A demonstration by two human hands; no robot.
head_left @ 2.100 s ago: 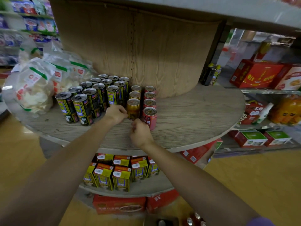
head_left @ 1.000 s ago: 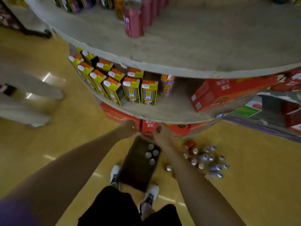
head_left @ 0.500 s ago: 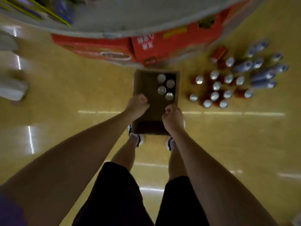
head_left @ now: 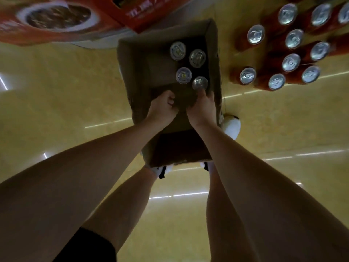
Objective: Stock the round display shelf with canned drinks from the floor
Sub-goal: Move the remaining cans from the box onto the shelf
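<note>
Brown cardboard makes the open box that stands on the yellow floor, just in front of the person's white shoes. Four cans stand upright inside it, all grouped toward the far right corner of the box, and only their silver tops are visible. The near half of the box floor is bare cardboard.

Both arms reach down into the box. The left hand is over the middle of the box floor, with its fingers curled into a loose fist; it holds nothing that I can see. The right hand is close to the right wall of the box, and its fingertips reach the nearest can of the four. They touch its near side, but I cannot tell whether the fingers already grip it, because the back of the hand hides them.

On the floor to the right of the box, apart from it, a group of red cans stands upright in rows. At the far edge of the floor, just beyond the box, lie red cartons with a printed bowl picture, partly blurred.
</note>
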